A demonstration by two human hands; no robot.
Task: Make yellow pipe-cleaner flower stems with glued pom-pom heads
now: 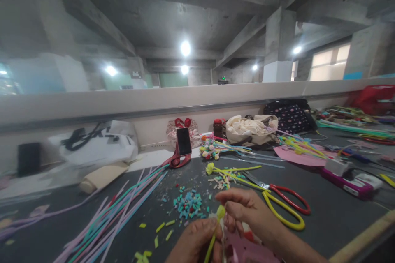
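Low in the head view, my left hand [200, 236] pinches a yellow fuzzy stem, like a pipe cleaner, topped by a small rounded yellow head [220, 212]. Right beside that head are the bent fingers of my right hand [243, 209]; what they hold, if anything, I cannot make out. A pink object [245, 250] lies under my right wrist, partly hidden. Beyond my hands lies another yellow stem with a rounded head [210, 168]. Scissors with one red and one yellow handle [285, 209] rest right of my right hand, blades pointing away.
Left of my hands are a pile of short blue and teal pieces [189, 204], loose yellow pieces [160, 227] and long coloured stems [123, 213]. A phone [184, 141] leans on a bag at the back. A purple power strip [347, 183] lies to the right.
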